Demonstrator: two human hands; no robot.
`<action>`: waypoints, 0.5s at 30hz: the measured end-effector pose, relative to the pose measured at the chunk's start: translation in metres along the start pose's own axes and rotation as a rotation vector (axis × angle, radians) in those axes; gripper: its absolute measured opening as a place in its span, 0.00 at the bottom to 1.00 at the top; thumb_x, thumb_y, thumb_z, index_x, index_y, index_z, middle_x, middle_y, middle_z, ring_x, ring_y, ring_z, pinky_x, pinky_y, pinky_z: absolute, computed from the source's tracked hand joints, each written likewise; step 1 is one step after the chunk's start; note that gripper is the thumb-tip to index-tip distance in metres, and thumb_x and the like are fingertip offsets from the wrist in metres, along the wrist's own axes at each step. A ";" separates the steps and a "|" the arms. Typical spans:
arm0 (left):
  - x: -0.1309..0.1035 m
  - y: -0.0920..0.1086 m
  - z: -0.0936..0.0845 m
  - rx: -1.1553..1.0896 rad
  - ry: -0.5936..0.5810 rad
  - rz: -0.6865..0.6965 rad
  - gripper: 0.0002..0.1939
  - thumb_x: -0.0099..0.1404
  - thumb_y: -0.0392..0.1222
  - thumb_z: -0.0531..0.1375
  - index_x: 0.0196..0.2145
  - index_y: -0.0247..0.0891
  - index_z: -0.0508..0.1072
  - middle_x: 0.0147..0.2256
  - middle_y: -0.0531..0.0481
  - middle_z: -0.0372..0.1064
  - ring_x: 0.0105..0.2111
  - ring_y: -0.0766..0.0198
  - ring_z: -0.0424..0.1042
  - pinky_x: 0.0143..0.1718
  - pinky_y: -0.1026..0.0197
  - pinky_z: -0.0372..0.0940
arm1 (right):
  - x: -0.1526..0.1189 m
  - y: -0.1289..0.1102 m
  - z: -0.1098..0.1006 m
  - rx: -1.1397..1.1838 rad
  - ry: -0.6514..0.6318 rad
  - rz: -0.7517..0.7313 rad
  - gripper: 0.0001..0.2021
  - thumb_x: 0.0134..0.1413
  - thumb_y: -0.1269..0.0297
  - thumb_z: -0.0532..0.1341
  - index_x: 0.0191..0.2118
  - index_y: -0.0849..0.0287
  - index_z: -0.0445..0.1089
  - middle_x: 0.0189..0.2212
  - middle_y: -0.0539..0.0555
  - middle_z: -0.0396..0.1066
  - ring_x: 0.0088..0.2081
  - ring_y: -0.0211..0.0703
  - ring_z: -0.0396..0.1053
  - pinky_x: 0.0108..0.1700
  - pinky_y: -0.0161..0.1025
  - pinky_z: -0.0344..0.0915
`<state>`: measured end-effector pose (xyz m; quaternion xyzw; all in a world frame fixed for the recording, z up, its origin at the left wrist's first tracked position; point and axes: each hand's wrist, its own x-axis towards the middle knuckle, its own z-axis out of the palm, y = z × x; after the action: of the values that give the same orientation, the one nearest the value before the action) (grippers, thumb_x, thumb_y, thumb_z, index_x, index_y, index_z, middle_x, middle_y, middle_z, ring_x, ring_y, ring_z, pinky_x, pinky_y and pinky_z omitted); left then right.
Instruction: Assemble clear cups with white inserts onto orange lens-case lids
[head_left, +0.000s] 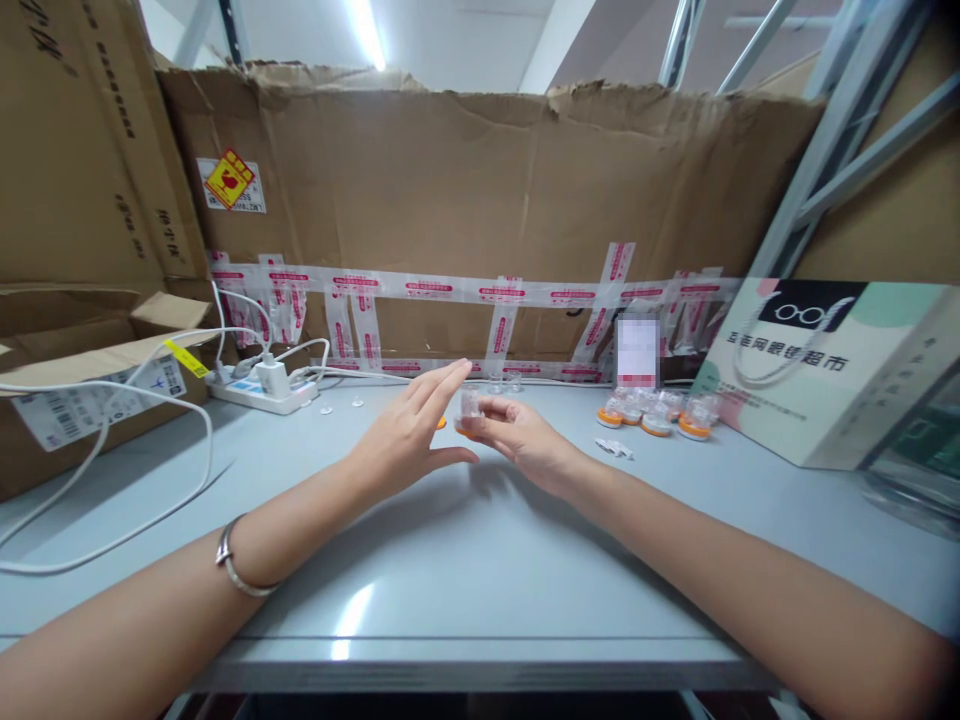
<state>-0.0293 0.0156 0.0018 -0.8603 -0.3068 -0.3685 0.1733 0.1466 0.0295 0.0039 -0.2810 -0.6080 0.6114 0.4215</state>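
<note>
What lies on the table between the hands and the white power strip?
Head view: two small clear caps lie on the table between the left hand and the power strip.

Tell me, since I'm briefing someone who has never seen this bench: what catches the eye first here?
First, the two bare hands at mid-table: the right hand pinches a small clear plastic piece with an orange base, the left hand held flat and open beside it. Next, the cluster of similar clear, orange-based pieces farther right, and the torn brown cardboard wall with red-printed tape strips behind.

pale grey table (465, 560), orange-based clear caps (656, 415), white pwr strip (262, 392), brown cardboard (480, 190) w/ red-print tape
</note>
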 end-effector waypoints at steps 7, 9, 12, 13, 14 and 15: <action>-0.001 -0.006 0.000 -0.191 -0.036 -0.126 0.32 0.58 0.46 0.61 0.57 0.38 0.54 0.53 0.38 0.61 0.52 0.53 0.61 0.50 0.48 0.62 | 0.002 -0.006 -0.008 -0.033 -0.031 -0.027 0.13 0.43 0.63 0.66 0.38 0.60 0.72 0.36 0.53 0.72 0.42 0.40 0.68 0.53 0.43 0.58; 0.000 -0.005 -0.001 -0.369 -0.018 -0.167 0.29 0.59 0.44 0.60 0.56 0.38 0.57 0.51 0.39 0.63 0.50 0.56 0.64 0.48 0.51 0.63 | 0.003 -0.004 -0.007 -0.076 -0.086 -0.097 0.15 0.45 0.61 0.65 0.42 0.59 0.71 0.39 0.54 0.72 0.44 0.41 0.68 0.53 0.44 0.58; 0.004 -0.002 -0.006 -0.660 0.009 -0.289 0.20 0.64 0.43 0.54 0.53 0.38 0.61 0.46 0.41 0.67 0.44 0.60 0.68 0.42 0.58 0.66 | 0.003 -0.003 -0.005 -0.087 -0.056 -0.162 0.16 0.44 0.63 0.66 0.42 0.57 0.71 0.41 0.54 0.72 0.44 0.41 0.68 0.51 0.43 0.60; 0.005 -0.001 -0.008 -0.725 0.013 -0.332 0.18 0.65 0.43 0.52 0.53 0.39 0.61 0.44 0.42 0.68 0.41 0.61 0.69 0.39 0.60 0.67 | 0.002 -0.003 -0.003 -0.084 -0.045 -0.168 0.16 0.43 0.64 0.67 0.42 0.57 0.71 0.40 0.53 0.72 0.43 0.41 0.69 0.51 0.43 0.61; 0.005 0.000 -0.010 -0.770 0.018 -0.364 0.18 0.66 0.43 0.51 0.53 0.39 0.62 0.42 0.43 0.69 0.39 0.63 0.70 0.37 0.61 0.67 | 0.001 -0.003 -0.001 -0.079 -0.033 -0.168 0.16 0.42 0.64 0.67 0.40 0.58 0.71 0.39 0.53 0.73 0.42 0.41 0.70 0.50 0.43 0.62; 0.006 0.001 -0.012 -0.792 0.027 -0.383 0.18 0.66 0.43 0.51 0.53 0.40 0.62 0.41 0.44 0.69 0.37 0.63 0.70 0.35 0.63 0.66 | 0.000 -0.004 0.002 -0.072 -0.022 -0.166 0.15 0.41 0.65 0.68 0.39 0.58 0.71 0.38 0.52 0.73 0.41 0.40 0.70 0.49 0.43 0.62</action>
<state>-0.0316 0.0111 0.0141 -0.7832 -0.2933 -0.4943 -0.2374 0.1458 0.0287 0.0076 -0.2380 -0.6551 0.5553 0.4537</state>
